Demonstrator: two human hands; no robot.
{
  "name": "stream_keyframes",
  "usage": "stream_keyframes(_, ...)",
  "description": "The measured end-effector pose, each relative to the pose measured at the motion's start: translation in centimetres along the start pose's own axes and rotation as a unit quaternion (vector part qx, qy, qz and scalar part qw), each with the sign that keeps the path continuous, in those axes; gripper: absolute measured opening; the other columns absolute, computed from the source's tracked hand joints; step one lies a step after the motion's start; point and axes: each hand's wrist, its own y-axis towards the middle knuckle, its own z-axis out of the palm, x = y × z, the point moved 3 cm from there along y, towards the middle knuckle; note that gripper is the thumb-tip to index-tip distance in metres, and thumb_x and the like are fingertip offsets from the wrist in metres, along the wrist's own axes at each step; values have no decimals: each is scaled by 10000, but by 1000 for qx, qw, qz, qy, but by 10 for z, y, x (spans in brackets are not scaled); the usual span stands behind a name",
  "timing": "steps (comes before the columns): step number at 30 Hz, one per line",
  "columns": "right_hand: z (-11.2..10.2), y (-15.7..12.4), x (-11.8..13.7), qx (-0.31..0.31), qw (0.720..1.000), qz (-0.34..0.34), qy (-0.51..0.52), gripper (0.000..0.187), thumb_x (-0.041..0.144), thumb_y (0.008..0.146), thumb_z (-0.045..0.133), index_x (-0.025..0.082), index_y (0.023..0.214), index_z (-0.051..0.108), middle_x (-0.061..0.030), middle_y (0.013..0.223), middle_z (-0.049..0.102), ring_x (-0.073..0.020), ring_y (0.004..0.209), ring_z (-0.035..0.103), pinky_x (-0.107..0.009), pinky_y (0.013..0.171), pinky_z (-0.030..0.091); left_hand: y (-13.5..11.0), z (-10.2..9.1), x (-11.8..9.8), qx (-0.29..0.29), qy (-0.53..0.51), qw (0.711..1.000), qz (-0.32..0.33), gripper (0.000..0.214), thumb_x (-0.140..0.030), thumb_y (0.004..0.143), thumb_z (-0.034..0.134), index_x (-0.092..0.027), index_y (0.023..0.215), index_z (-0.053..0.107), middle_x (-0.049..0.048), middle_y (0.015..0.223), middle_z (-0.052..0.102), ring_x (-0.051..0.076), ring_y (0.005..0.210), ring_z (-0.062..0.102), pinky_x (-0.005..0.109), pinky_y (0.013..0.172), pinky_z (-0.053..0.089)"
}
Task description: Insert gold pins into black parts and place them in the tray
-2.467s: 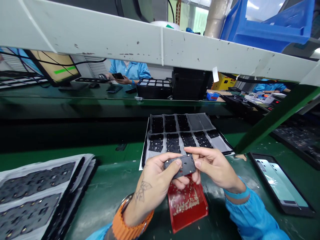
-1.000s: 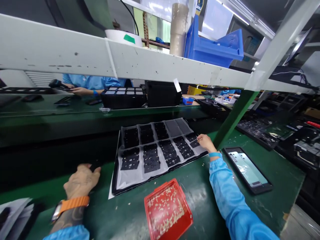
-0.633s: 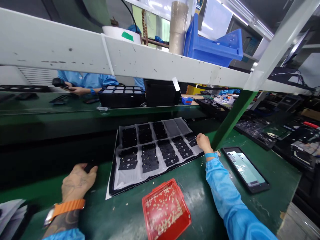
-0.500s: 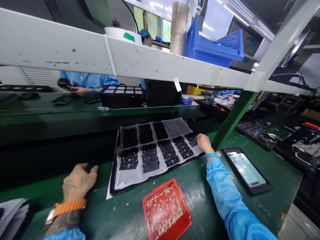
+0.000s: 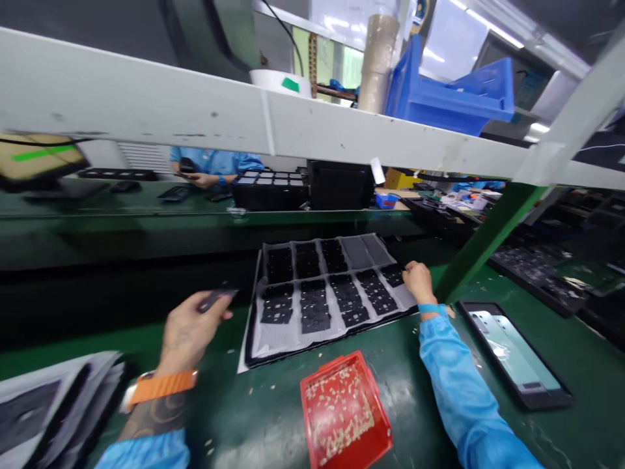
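My left hand (image 5: 188, 329) is raised above the bench, left of the pocketed sheet. Between its thumb and fingers is a small dark flat piece (image 5: 213, 299), too blurred to name. My right hand (image 5: 418, 281) has its fingers pinched together at the sheet's right edge; whatever lies in the pinch is hidden. The whitish pocketed sheet (image 5: 273, 342) has two rows of pockets. Black rectangular panels (image 5: 316, 306) with small light dots fill the front row and part of the back row. Two grey pockets (image 5: 364, 251) at back right show no black panel.
A red bin (image 5: 383, 433) with small pale pieces stands in front. A black tray with a light-green phone-shaped panel (image 5: 517, 348) lies right, beyond a green post (image 5: 481, 238). Stacked sheets (image 5: 105, 365) lie left. A white shelf beam (image 5: 336, 127) crosses above; a co-worker's hand (image 5: 205, 180) shows behind.
My left hand has risen and moved toward the sheet with the dark piece. My right hand stays at the sheet's right edge. The camera view has turned left.
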Motion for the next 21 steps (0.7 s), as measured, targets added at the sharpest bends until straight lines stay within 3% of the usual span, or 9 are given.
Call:
stream_keyframes(3,-24,-21,35,-6,995,-64,77,95,130,959,607,73,965,683,-138,962,654,-307,980,622,-368,894,498,-31,-2,-39,67,-79,994,33,398,-515,781,586,-152,929,649,-15,598,598,147,600,583,221,601,461)
stream_keyframes(6,-40,-68,83,73,967,-152,191,283,361,991,536,121,1040,677,-47,739,627,-240,658,630,-284,596,522,-72,9,-83,245,-274,927,70,354,-470,750,693,-149,873,612,-35,613,546,98,491,495,206,496,404)
stream_keyframes(9,-46,-134,133,264,831,-249,422,412,406,936,604,145,1255,592,-92,1018,638,-199,649,621,-249,502,503,-109,17,-111,333,-287,894,92,266,-398,797,691,-147,841,614,-36,628,537,72,463,473,184,452,371)
stream_keyframes(10,-47,-151,145,290,804,-264,446,405,375,927,623,153,1263,584,-86,1010,635,-192,660,622,-245,517,504,-117,17,-116,338,-280,893,100,240,-375,813,683,-145,848,625,-34,638,540,65,462,467,178,446,364)
stream_keyframes(12,-47,-173,161,304,785,-270,469,262,347,933,622,158,1114,633,-62,894,642,-185,642,617,-240,529,494,-128,15,-121,328,-279,895,112,213,-348,827,677,-143,875,642,-33,650,540,55,463,455,169,441,356)
stream_keyframes(15,-45,-181,164,312,782,-238,485,188,341,934,625,157,972,632,-24,712,607,-169,545,588,-222,484,457,-133,11,-122,310,-316,890,103,231,-350,837,677,-142,924,628,-34,660,540,57,469,479,171,454,377)
stream_keyframes(21,-47,-177,156,317,768,-205,517,188,305,928,670,145,1011,619,11,568,565,-153,452,551,-178,422,411,-134,6,-121,294,-347,885,102,272,-374,889,615,-131,1009,598,8,670,604,98,521,579,186,495,429)
